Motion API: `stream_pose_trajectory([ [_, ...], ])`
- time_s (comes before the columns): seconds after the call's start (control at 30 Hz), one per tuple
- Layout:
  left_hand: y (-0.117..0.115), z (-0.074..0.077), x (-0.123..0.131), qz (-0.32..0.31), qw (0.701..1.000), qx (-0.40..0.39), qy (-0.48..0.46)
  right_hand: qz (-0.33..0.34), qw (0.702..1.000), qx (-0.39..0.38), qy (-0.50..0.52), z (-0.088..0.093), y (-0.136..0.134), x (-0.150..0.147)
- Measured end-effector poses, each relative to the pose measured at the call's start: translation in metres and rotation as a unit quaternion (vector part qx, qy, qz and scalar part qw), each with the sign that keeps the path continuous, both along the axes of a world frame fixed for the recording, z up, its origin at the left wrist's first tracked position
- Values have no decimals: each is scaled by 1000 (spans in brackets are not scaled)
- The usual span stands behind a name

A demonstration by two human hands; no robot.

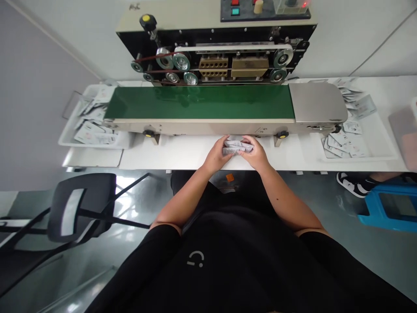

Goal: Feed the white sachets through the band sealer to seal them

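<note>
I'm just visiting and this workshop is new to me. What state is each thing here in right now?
Stack of small white printed sachets: pressed together between both hands.
Left hand: fingers wrapped around the stack.
Right hand: fingers wrapped around the stack.
Shallow white tray on the right: holding loosely scattered sachets.
Small red lamp on the machine's control panel: lit.

Long white workbench (182, 158) bearing a cream-and-black band sealer with a green conveyor belt (198, 102), set along the far side. To the left, a shallow white plastic tray (97, 145) holding flat printed white sachets (94, 134). To the right, a matching white plastic tray (384, 152) of loose sachets (340, 145). At the far right end, a translucent plastic bin (404, 134), partly out of frame.
</note>
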State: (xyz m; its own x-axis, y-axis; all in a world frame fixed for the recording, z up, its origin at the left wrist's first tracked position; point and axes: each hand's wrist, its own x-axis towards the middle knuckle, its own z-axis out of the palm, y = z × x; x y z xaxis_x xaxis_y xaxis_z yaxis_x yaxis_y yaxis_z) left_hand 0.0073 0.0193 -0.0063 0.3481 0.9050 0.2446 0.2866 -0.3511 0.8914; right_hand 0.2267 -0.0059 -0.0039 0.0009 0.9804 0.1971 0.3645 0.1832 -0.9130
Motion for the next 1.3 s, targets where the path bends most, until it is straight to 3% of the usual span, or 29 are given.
stream_pose_trajectory([
  [0.17, -2, -8, -2, 14, 1000, -21, -9, -19, 999, 26, -34, -4, -2, 0],
  [0.43, -3, 2, -1, -3, 999, 21, 45, 27, 999, 27, -22, -2, -2, -1],
  [0.67, -4, 8, -1, 1, 997, 47, 64, -25, 990, 130, -40, 3, -8, -1],
  [0.83, -8, 12, -1, -5, 999, 12, 31, -51, 978, 181, -93, 8, -9, -9],
  [0.93, -10, 13, 0, -7, 1000, -14, 17, -56, 981, 171, -72, 10, -7, -14],
  [1.1, -8, 11, 1, 13, 999, 10, 37, -40, 992, 117, -13, 12, -11, -20],
  [1.3, -6, 3, -4, 41, 999, -9, 16, -69, 995, 24, 72, -2, -17, -10],
])
